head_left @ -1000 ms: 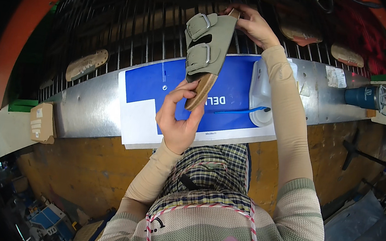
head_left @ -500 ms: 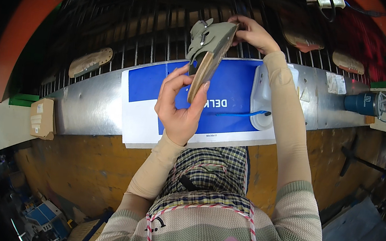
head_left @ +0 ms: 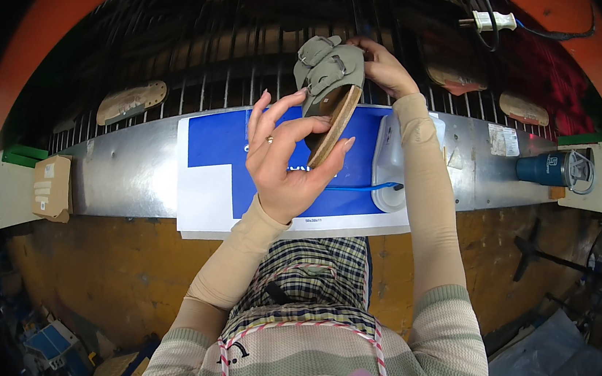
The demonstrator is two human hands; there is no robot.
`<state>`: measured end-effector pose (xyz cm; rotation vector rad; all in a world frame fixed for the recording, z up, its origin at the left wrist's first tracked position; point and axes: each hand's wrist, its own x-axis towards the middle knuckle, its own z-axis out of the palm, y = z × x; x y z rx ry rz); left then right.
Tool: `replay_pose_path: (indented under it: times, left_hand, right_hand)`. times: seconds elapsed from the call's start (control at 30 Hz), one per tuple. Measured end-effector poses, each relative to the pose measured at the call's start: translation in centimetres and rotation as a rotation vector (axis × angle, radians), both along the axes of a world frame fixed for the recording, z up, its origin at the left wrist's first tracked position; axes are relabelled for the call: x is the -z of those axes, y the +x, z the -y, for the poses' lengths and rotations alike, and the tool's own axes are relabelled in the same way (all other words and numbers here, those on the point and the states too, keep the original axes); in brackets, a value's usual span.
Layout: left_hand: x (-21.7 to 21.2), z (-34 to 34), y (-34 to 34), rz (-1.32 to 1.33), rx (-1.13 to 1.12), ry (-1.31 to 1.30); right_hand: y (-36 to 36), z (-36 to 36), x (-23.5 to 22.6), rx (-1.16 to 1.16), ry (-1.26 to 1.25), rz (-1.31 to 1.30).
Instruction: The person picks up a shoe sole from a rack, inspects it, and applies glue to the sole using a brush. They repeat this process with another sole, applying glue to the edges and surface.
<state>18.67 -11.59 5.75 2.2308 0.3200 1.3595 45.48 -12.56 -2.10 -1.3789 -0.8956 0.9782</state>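
Between both hands, tilted up over the work surface, is a grey-green sandal (head_left: 337, 71) with buckled straps and a tan-edged sole. My left hand (head_left: 285, 161) has its thumb and fingers around the heel end, a ring on one finger. At the toe end my right hand (head_left: 386, 72) grips the far side, some of its fingers hidden behind the shoe. Beneath lies a blue and white printed sheet (head_left: 205, 193). On it stands a white plastic container (head_left: 387, 149), with a thin blue stick-like tool (head_left: 359, 188) at its base.
Behind the metal ledge (head_left: 130, 174) runs a rack of dark bars, with a loose tan footbed (head_left: 131, 103) at left and another (head_left: 523, 109) at right. A teal mug (head_left: 541, 168) stands at right, a cardboard box (head_left: 52, 187) at left. A white plug (head_left: 496, 21) hangs upper right.
The sandal has turned from edge-on so its footbed and straps now face me more. My left fingers have spread and shifted along the heel. The whole view has moved slightly.
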Motion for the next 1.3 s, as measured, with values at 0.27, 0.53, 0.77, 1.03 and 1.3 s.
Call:
replay_pose_path:
  times: [0.27, 0.53, 0.77, 1.03, 1.3]
  left_hand:
    - [-1.3, 0.0, 0.1, -0.087, 0.154, -0.032]
    - [-2.0, -0.4, 0.9, -0.128, 0.189, 0.058]
    - [-2.4, -0.6, 1.2, -0.123, 0.203, 0.104]
    - [-3.9, -2.9, 2.1, -0.033, 0.143, 0.217]
    - [-4.2, -3.5, 2.8, -0.024, 0.102, 0.265]
  right_hand:
    - [0.3, 0.0, 0.8, -0.187, -0.049, -0.125]
    - [0.3, 0.2, 0.5, -0.244, -0.103, -0.162]
    - [0.1, 0.4, 0.8, -0.272, -0.156, -0.103]
    - [-0.3, 0.9, -0.1, -0.446, -0.225, -0.124]
    - [-0.9, 1.6, -1.2, -0.567, -0.398, -0.146]
